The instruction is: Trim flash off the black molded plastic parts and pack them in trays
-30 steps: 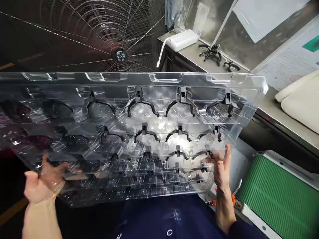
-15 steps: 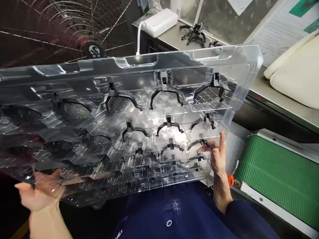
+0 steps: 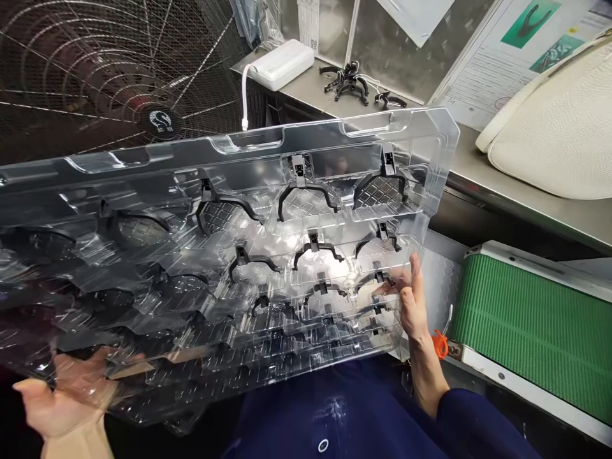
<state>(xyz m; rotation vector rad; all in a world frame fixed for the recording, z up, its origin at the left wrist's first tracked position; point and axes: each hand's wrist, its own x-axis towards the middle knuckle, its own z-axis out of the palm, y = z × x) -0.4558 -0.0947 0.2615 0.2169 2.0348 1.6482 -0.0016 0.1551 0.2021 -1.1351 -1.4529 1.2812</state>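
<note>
Both my hands hold a large clear plastic tray (image 3: 325,137), tilted up in front of my body. Rows of moulded pockets in it carry several black forked plastic parts (image 3: 306,191), each with a small block at its top. My left hand (image 3: 62,401) grips the lower left edge, thumb outside and fingers seen through the plastic beneath. At the right edge my right hand (image 3: 415,306) clasps the tray, its fingers partly behind the clear wall. Glare and dark reflections blur the parts on the left side.
A big fan (image 3: 157,121) stands behind the tray at left. The metal bench (image 3: 535,191) bears a white power bank (image 3: 282,64) with a cable, loose black parts (image 3: 349,83) and a cream bag (image 3: 559,134). At right is a green conveyor belt (image 3: 535,331), with an orange tie (image 3: 440,344) near it.
The tray's right end has shifted left and slightly down in view, with both hands still on it. The bench, power bank and bag also appear further left as the view turns.
</note>
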